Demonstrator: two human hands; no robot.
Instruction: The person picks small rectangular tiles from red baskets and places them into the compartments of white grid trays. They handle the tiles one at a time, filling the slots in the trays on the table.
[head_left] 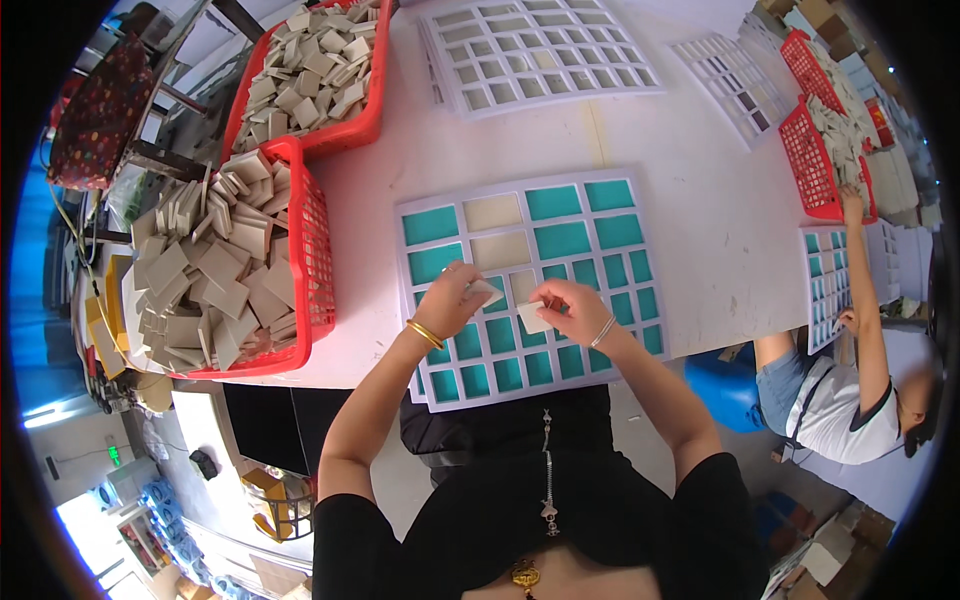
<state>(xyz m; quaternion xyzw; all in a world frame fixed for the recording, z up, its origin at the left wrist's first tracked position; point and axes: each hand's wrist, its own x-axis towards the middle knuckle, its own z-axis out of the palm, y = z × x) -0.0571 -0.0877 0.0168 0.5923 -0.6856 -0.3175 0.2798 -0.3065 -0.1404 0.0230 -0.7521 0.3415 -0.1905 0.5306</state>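
Teal cells of the white plastic grid tray [560,385] disappear nearest the body, its near edge cut off by the dark-clothed torso. Left hand [448,298] pinches a small cream square tile [486,291] over the tray; right hand [572,310] grips another cream tile [532,316] (its underside hidden). Leftward, a red plastic basket [312,262] holds loose tiles.
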